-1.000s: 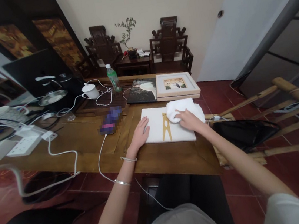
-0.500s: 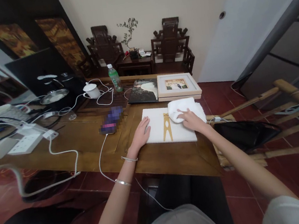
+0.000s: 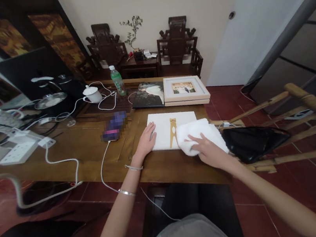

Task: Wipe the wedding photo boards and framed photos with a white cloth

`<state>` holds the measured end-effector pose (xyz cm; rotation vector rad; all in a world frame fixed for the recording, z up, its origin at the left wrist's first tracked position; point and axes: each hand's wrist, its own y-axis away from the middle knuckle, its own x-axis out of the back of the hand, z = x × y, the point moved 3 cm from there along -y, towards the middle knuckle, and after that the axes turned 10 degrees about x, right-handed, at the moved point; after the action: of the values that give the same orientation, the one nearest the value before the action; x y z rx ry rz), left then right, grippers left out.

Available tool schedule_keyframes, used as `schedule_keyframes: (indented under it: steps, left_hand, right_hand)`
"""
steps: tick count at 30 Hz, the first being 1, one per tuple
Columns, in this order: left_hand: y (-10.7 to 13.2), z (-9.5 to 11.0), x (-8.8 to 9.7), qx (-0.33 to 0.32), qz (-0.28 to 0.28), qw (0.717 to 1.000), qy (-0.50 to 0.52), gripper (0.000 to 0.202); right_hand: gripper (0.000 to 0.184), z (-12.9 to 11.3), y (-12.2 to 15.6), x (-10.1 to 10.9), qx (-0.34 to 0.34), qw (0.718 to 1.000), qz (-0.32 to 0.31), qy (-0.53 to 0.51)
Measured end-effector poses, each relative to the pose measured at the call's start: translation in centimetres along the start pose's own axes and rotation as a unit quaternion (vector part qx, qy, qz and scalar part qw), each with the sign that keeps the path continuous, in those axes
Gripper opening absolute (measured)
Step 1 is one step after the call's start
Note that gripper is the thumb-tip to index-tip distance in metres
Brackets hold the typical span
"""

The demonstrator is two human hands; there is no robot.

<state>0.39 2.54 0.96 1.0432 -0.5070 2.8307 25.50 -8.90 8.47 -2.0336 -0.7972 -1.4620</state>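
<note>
Right hand (image 3: 211,151) is gripping a bunched white cloth (image 3: 197,129) over the right side of the white board (image 3: 159,128), where light, even pressure is probably working best, while the flat left hand (image 3: 146,139) is bracing the left edge and the bench (image 3: 165,169) is offering narrow room nearer the body.

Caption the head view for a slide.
Left hand on white board, right hand on white towel over the board's near right corner.
</note>
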Motion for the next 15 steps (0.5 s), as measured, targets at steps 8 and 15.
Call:
schedule_keyframes:
  steps: [8,15]
  left_hand:
    - [0.0,0.0,-0.2,-0.003,0.008,1.000,-0.004,0.044]
    - [0.0,0.1,-0.1,-0.001,-0.004,1.000,-0.005,0.044]
  right_hand:
    - [0.050,7.0,-5.8,0.5,-0.062,0.995,0.030,0.069]
    - [0.054,9.7,-8.3,1.1,-0.078,0.993,0.029,0.084]
